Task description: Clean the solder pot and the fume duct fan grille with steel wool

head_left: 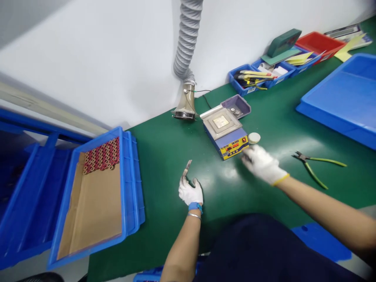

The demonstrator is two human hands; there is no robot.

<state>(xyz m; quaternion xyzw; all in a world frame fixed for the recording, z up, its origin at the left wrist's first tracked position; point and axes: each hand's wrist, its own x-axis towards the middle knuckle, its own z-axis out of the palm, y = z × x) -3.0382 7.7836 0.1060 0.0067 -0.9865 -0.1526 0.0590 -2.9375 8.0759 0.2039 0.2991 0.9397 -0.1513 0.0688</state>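
Gripping a thin strip [188, 164] by its near end in the gloved left hand [190, 192], left of the machine [229, 139]. Cannot tell the grip of the blurred right hand [262, 162]. Could bump the machine or white disc [254, 138] by reaching so close; might drop the strip through slight hold. Pointing far and slightly right, long axis running near to far.
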